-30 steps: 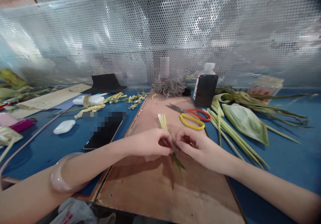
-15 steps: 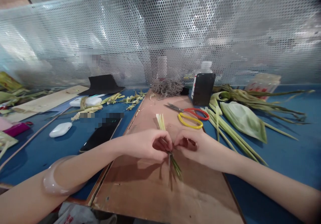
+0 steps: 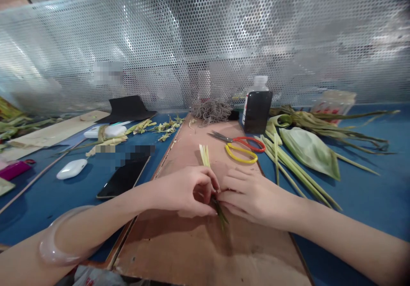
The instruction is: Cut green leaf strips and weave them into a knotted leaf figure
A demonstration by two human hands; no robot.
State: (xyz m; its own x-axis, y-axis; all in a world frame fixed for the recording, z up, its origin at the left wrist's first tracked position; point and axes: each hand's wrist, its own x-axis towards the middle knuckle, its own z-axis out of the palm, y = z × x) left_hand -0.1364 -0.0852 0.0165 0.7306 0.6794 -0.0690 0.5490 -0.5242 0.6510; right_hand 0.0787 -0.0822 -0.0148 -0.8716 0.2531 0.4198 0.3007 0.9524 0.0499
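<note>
My left hand (image 3: 187,190) and my right hand (image 3: 250,194) meet over a brown wooden board (image 3: 205,243). Both pinch a small bundle of thin leaf strips (image 3: 205,157). Its pale yellow-green ends stick out beyond my fingers toward the far side. Darker green ends poke out below my hands at the near side. The middle of the bundle is hidden under my fingers. A translucent bangle (image 3: 57,252) sits on my left forearm.
Scissors with red and yellow handles (image 3: 241,147) lie on the board past my hands. Long green leaves (image 3: 307,151) lie right, by a dark bottle (image 3: 256,110). A phone (image 3: 123,179), a white case (image 3: 71,169) and leaf scraps lie left on the blue table. Perforated metal screen behind.
Both hands have sunk toward the board and drawn nearer to me. My right fingers have flattened over the bundle, and less of its dark green end shows.
</note>
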